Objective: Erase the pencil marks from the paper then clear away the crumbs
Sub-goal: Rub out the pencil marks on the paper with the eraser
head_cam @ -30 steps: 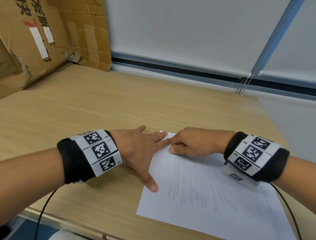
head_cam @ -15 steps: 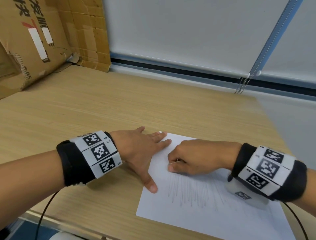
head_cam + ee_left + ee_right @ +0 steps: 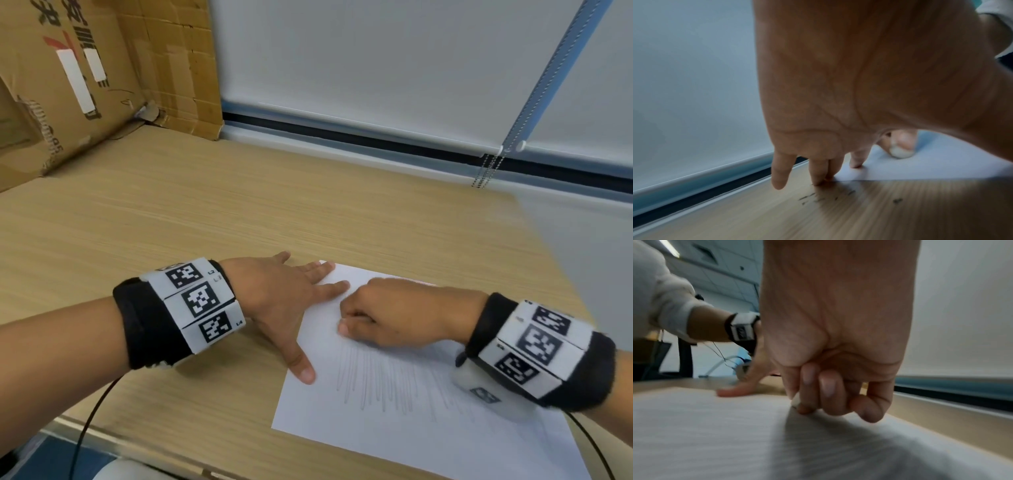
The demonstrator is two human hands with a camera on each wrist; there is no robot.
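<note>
A white sheet of paper [image 3: 428,425] with grey pencil strokes [image 3: 383,387] lies on the wooden desk [image 3: 239,212]. My left hand [image 3: 291,301] lies flat with spread fingers on the sheet's top left corner, thumb on its left edge. My right hand [image 3: 387,315] is curled round a small white eraser [image 3: 900,152], pressed on the paper just above the strokes. The eraser's tip [image 3: 796,400] peeks from between the thumb and fingers in the right wrist view. Dark eraser crumbs [image 3: 818,197] lie on the desk beside the left fingertips [image 3: 819,181].
Flattened cardboard boxes [image 3: 85,78] lean at the back left of the desk. A white roller blind [image 3: 376,68] with a bead chain [image 3: 486,171] hangs behind the desk. The desk's front edge [image 3: 137,455] runs just below my left forearm.
My right hand with the eraser has slid down the paper toward me, from the sheet's top edge to just above the strokes. The left hand has stayed in place.
</note>
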